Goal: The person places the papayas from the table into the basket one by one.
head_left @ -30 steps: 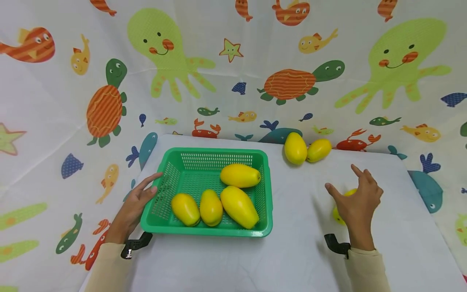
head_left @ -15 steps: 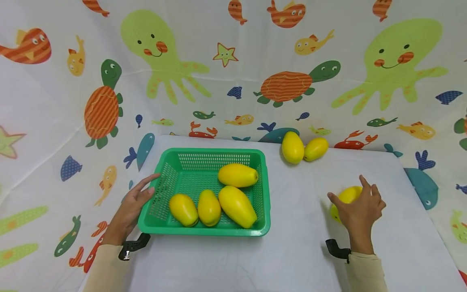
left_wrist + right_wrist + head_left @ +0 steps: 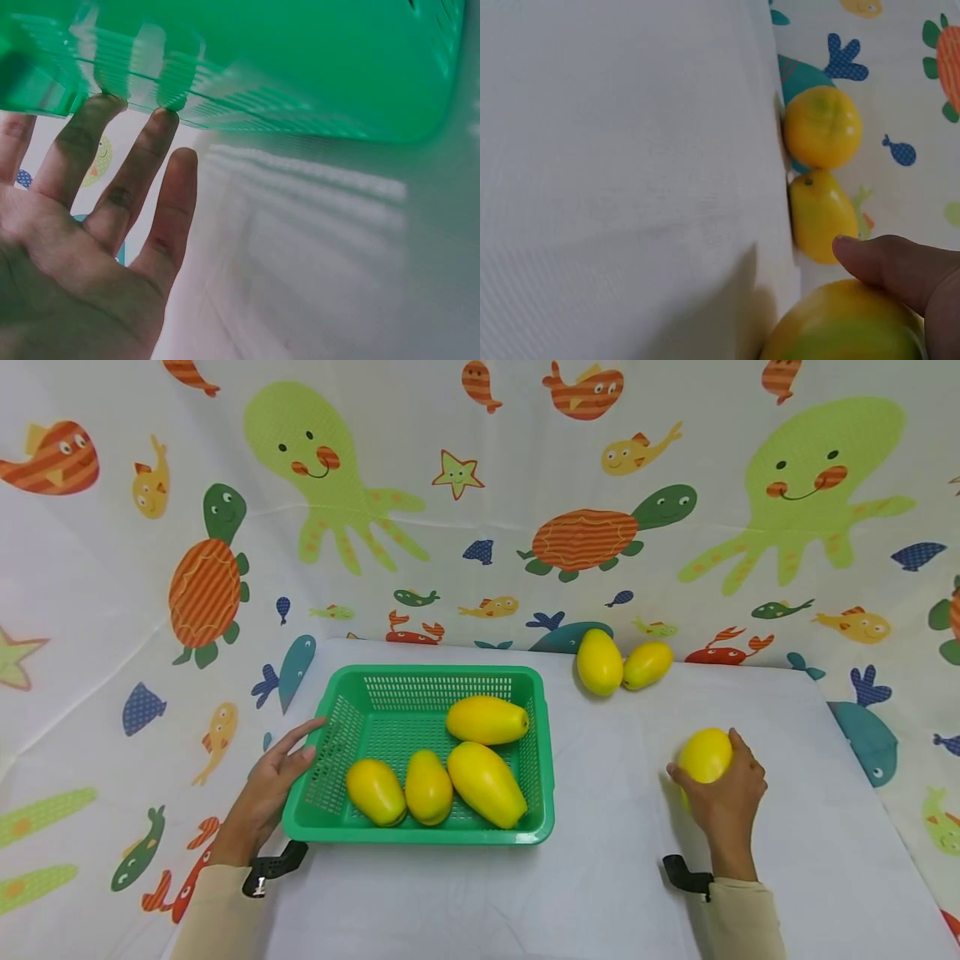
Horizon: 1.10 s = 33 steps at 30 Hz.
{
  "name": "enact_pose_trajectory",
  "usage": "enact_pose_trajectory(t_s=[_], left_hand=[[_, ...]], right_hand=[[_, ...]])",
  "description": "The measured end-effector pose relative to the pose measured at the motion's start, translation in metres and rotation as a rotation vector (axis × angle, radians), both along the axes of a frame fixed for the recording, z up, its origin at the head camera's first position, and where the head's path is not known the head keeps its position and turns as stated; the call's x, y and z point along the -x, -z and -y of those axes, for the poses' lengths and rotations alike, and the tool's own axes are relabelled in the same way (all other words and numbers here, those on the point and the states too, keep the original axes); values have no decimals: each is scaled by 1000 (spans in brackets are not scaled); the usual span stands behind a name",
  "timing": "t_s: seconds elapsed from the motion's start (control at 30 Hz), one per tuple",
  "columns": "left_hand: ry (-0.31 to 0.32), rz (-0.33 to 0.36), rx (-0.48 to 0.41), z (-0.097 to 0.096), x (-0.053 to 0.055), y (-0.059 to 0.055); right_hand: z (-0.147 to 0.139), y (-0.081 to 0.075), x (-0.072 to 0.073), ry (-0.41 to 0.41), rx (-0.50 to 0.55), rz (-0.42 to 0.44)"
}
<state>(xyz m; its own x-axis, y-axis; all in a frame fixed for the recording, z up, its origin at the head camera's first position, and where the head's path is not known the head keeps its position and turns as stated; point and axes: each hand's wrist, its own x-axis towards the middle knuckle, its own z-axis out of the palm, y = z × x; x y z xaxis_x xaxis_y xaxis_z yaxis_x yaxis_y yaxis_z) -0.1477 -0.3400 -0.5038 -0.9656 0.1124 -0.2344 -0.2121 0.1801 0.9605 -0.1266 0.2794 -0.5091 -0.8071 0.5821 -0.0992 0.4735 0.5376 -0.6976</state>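
Observation:
My right hand (image 3: 727,797) grips a yellow papaya (image 3: 707,755) on the right side of the white table, thumb on its left and fingers on its right. The right wrist view shows the thumb (image 3: 885,262) against this papaya (image 3: 847,326), which has a green patch; the other fingers are hidden there. My left hand (image 3: 266,793) rests at the left wall of a green plastic basket (image 3: 420,837). Seen from the left wrist, its straight fingers (image 3: 139,172) touch the basket's outer wall (image 3: 285,75). Several yellow papayas (image 3: 487,785) lie inside the basket.
Two more yellow papayas, a larger one (image 3: 599,662) and a smaller one (image 3: 648,665), lie side by side at the table's back edge. A white cloth printed with sea animals (image 3: 585,539) hangs behind and to the left. The white tabletop (image 3: 607,793) extends between basket and right hand.
My right hand was spread above the papaya; it has come down and closed round it. My left hand stays at the basket. The whole head view has shifted slightly.

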Motion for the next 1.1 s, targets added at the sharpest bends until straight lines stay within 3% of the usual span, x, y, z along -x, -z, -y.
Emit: enact_pose_trajectory(t_s=[0.3, 0.53, 1.1], left_hand=[[-5, 0, 13, -1, -1, 2], [-5, -3, 35, -1, 0, 3], [-4, -5, 9, 0, 0, 3]], right_hand=[[12, 1, -2, -86, 36, -13], [25, 0, -5, -153, 25, -89], [61, -26, -2, -428, 75, -114]])
